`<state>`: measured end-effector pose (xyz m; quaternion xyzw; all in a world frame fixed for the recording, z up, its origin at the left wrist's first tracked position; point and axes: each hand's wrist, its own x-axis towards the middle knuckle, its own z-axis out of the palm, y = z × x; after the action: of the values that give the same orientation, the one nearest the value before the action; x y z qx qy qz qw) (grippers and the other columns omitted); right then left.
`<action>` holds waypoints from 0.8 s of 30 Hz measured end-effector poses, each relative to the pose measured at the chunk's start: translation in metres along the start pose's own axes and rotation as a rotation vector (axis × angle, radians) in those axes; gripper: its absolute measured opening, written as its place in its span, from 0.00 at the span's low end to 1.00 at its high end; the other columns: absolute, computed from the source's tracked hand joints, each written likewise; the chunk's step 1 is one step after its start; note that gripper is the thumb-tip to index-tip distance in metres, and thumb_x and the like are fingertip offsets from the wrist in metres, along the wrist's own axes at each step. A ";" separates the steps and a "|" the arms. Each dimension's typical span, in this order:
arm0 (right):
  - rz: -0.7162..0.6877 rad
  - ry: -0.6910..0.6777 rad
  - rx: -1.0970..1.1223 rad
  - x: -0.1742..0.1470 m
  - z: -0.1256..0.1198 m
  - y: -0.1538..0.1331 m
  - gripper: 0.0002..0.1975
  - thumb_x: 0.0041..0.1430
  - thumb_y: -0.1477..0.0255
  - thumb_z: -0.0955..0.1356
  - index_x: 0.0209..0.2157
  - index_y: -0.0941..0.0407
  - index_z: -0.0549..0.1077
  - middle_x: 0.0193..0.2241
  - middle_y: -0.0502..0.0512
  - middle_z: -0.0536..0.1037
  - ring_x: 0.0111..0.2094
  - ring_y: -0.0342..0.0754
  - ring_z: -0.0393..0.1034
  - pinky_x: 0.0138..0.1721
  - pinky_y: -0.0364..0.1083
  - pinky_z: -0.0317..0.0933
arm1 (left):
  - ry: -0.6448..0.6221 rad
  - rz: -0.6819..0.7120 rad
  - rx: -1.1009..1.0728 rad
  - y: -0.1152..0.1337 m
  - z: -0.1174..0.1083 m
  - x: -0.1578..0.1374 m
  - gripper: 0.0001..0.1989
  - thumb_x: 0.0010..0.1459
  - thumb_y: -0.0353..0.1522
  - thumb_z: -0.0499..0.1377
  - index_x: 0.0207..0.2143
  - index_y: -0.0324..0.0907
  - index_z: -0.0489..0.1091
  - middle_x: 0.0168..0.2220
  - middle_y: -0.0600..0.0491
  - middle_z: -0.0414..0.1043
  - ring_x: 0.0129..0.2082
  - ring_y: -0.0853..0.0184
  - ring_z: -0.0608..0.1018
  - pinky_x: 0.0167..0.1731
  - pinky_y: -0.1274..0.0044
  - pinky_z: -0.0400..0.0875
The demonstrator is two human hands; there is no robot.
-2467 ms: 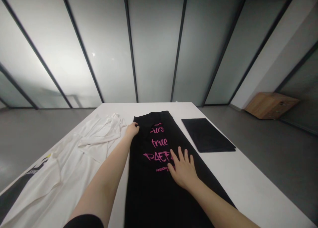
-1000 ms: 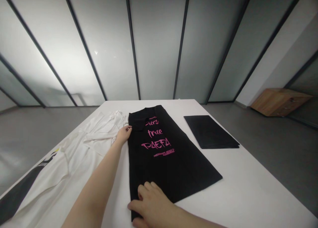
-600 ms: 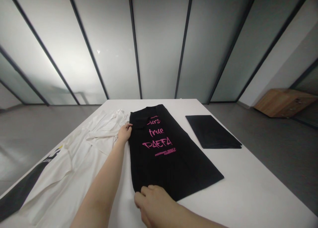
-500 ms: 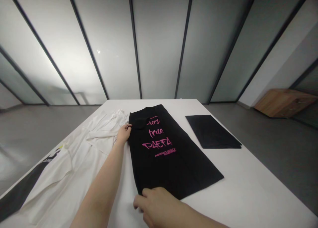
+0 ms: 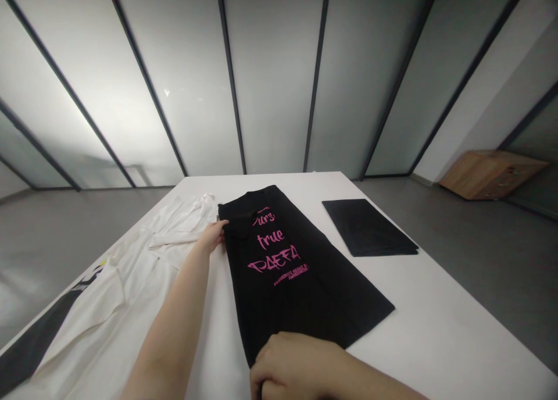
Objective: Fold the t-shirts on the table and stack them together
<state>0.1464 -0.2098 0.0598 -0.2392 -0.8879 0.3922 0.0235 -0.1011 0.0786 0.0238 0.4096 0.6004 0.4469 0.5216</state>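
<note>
A black T-shirt [image 5: 318, 295] with pink lettering lies lengthwise on the table, its sides folded into a long shape. At its far left edge, by a small folded-over flap of black cloth, my left hand [image 5: 213, 235] pinches the fabric. My right hand [image 5: 296, 365] is closed on the near left corner of the hem; its fingertips are partly hidden behind the hand and cut by the frame's bottom. Just left of the shirt, rumpled white garments [image 5: 143, 289] are spread out.
The white table [image 5: 414, 330] runs away from me. On its right lies a flat, folded black garment or stack [image 5: 370, 228]. Dark cloth [image 5: 39, 336] shows at the left edge. Beyond stand frosted glass panels [image 5: 270, 80] and a wooden cabinet [image 5: 488, 173].
My right hand has closed on the hem corner and drawn it slightly toward me. The left hand has shifted slightly left at the shirt's far edge. The view has turned a little.
</note>
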 end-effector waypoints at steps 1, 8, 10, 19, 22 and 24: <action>0.004 0.027 0.008 -0.001 0.000 0.001 0.11 0.64 0.71 0.67 0.41 0.49 0.83 0.35 0.44 0.85 0.34 0.44 0.76 0.35 0.40 0.62 | -0.002 0.023 -0.014 -0.002 0.002 0.001 0.11 0.57 0.37 0.67 0.39 0.40 0.78 0.29 0.50 0.78 0.28 0.65 0.79 0.27 0.76 0.75; 0.100 -0.035 0.108 -0.018 -0.019 0.011 0.14 0.59 0.71 0.72 0.46 0.48 0.84 0.26 0.42 0.78 0.25 0.41 0.67 0.27 0.38 0.57 | -0.044 0.200 -0.035 -0.001 0.013 0.007 0.14 0.64 0.35 0.59 0.47 0.38 0.79 0.44 0.43 0.84 0.48 0.57 0.84 0.53 0.67 0.78; 0.140 -0.089 0.151 -0.030 -0.033 0.018 0.18 0.57 0.73 0.72 0.48 0.48 0.84 0.26 0.42 0.77 0.24 0.40 0.66 0.25 0.38 0.56 | -0.047 0.243 -0.071 0.003 0.024 0.006 0.20 0.65 0.35 0.58 0.56 0.38 0.75 0.53 0.41 0.81 0.53 0.57 0.82 0.55 0.67 0.77; 0.519 -0.028 0.516 -0.082 -0.079 0.051 0.22 0.59 0.66 0.73 0.55 0.51 0.79 0.35 0.48 0.78 0.25 0.41 0.71 0.23 0.38 0.66 | -0.245 0.626 0.391 -0.018 0.105 -0.029 0.31 0.64 0.30 0.59 0.69 0.49 0.64 0.74 0.44 0.57 0.71 0.53 0.65 0.66 0.58 0.66; 0.575 0.093 0.435 -0.076 -0.073 0.061 0.20 0.60 0.67 0.72 0.54 0.52 0.78 0.33 0.48 0.76 0.24 0.41 0.71 0.24 0.39 0.65 | -0.305 0.809 0.790 -0.032 0.115 -0.039 0.24 0.63 0.28 0.57 0.61 0.44 0.73 0.70 0.42 0.64 0.73 0.52 0.61 0.70 0.54 0.59; 0.561 0.107 0.353 -0.069 -0.067 0.065 0.19 0.60 0.69 0.71 0.53 0.53 0.79 0.30 0.46 0.74 0.23 0.41 0.69 0.24 0.38 0.62 | -0.339 0.874 0.973 -0.037 0.116 -0.043 0.21 0.65 0.28 0.56 0.59 0.42 0.74 0.68 0.40 0.67 0.73 0.52 0.61 0.71 0.54 0.56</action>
<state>0.2488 -0.1565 0.0707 -0.4868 -0.7033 0.5181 0.0022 0.0187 0.0403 -0.0074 0.8674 0.4225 0.2250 0.1360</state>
